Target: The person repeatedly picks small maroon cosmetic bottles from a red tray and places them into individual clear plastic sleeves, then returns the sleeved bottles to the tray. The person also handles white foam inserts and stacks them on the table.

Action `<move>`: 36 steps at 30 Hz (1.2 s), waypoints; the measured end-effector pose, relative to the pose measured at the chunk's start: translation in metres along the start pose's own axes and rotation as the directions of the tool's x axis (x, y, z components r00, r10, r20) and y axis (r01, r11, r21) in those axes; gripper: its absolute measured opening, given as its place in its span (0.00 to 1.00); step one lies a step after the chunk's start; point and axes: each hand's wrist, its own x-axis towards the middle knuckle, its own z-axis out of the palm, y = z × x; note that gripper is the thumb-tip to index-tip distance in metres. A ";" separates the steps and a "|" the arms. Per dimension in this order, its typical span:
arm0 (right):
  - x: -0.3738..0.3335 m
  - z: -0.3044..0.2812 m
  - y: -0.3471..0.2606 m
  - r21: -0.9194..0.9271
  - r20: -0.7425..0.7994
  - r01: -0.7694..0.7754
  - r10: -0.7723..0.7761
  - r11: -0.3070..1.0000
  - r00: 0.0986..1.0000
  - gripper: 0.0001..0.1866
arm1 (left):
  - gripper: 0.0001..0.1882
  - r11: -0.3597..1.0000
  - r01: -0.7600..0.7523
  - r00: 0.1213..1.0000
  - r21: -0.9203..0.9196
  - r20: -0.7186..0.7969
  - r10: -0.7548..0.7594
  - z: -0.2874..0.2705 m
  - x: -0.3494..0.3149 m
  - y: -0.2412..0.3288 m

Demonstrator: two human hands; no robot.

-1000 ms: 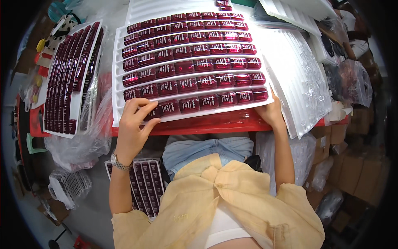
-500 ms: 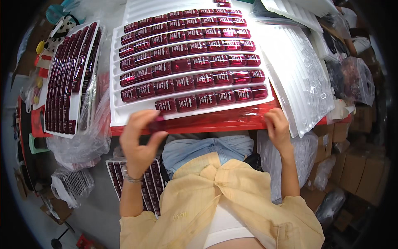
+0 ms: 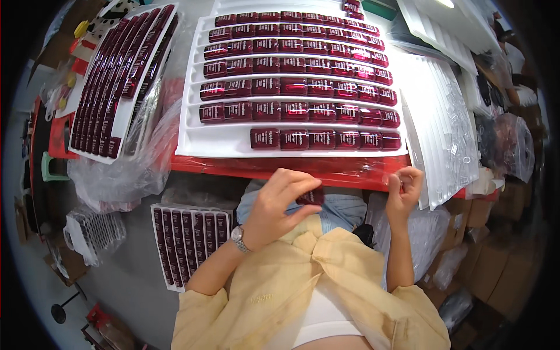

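Note:
My left hand (image 3: 279, 204) is closed round one small, glossy dark red container (image 3: 311, 196) with pale print, held over my lap just off the table's front edge. My right hand (image 3: 404, 189) is raised by the table's right front edge, thumb and fingertips pinched together; what lies between them is too small to make out. Ahead of both hands lies a white ridged tray (image 3: 217, 147) with rows of matching dark red containers (image 3: 308, 112). The nearest row has a bare stretch at its left end.
A filled tray (image 3: 119, 125) leans at the left above crumpled clear plastic (image 3: 119, 181). Another filled tray (image 3: 189, 242) stands lower down by my left arm. On the right are a white ridged tray (image 3: 429, 111) with small clear pieces (image 3: 454, 150), and cardboard boxes (image 3: 487, 256).
My left hand has moved right, away from the tray's front left corner, carrying the dark red container over my lap. My right hand stays pinched, slightly lower and turned. The view has shifted.

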 end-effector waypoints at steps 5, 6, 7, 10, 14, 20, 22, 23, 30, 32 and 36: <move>-0.003 0.052 -0.086 0.057 0.260 0.140 -0.150 0.989 0.954 0.14 | 0.30 0.997 -0.051 0.973 -0.063 -0.228 0.036 0.028 -0.004 0.016; 0.002 0.062 -0.090 0.016 0.354 0.302 -0.288 0.953 0.890 0.16 | 0.30 0.997 -0.074 0.952 -0.024 -0.298 0.063 0.030 -0.003 0.019; 0.007 0.067 -0.092 0.034 0.420 0.364 -0.344 0.931 0.840 0.20 | 0.30 0.996 -0.085 0.930 -0.005 -0.360 0.077 0.032 -0.006 0.020; 0.018 0.066 -0.111 0.009 0.760 0.459 -0.305 0.888 0.574 0.35 | 0.29 1.000 0.007 0.893 -0.016 -0.449 -0.013 0.016 -0.018 0.016; 0.039 0.013 -0.094 -0.109 0.529 0.255 -0.162 0.961 0.833 0.30 | 0.23 0.863 -0.001 0.907 0.505 -0.362 0.213 -0.062 0.003 0.001; 0.118 -0.151 0.047 -0.936 0.079 0.078 -0.011 0.344 0.997 0.21 | 0.17 0.896 0.005 1.000 0.444 0.002 -0.007 -0.097 0.032 -0.026; 0.114 -0.151 0.060 -0.963 0.145 0.137 0.020 0.231 0.989 0.20 | 0.17 0.923 0.015 0.998 0.385 0.052 -0.038 -0.100 0.034 -0.029; 0.112 -0.152 0.065 -0.954 0.128 0.096 0.096 0.285 0.987 0.19 | 0.17 0.935 0.042 0.997 0.351 0.039 -0.060 -0.108 0.034 -0.027; 0.111 -0.167 0.085 -0.810 0.047 -0.025 0.107 0.585 0.993 0.11 | 0.13 0.428 0.570 0.728 0.701 -0.672 0.132 -0.231 -0.007 -0.062; 0.111 -0.175 0.091 -0.800 0.026 -0.044 0.108 0.599 0.994 0.09 | 0.12 0.217 0.559 0.794 0.800 -0.592 0.137 -0.235 -0.022 -0.078; 0.119 -0.171 0.079 -0.829 -0.135 -0.059 -0.097 0.556 0.986 0.07 | 0.15 0.474 0.622 0.692 0.623 -0.721 0.038 -0.248 -0.024 -0.084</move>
